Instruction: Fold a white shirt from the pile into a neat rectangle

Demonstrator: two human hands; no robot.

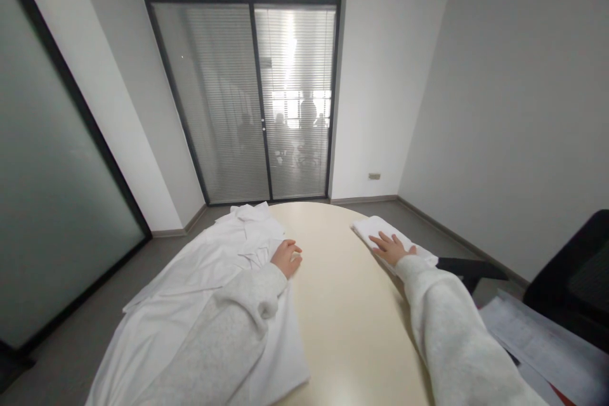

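A large white garment (200,292) lies spread over the left half of a cream oval table (342,304). My left hand (286,257) rests at the garment's right edge with its fingers curled loosely, and I cannot tell whether it grips the cloth. A small folded white cloth (375,229) lies at the table's far right edge. My right hand (391,247) lies flat on that folded cloth with its fingers spread. Both arms wear light grey sleeves.
A black chair (571,273) stands at the right, with white papers (537,336) beside it. Glass sliding doors with blinds (252,101) face me; figures of people show dimly behind them. A frosted glass wall (42,190) runs along the left.
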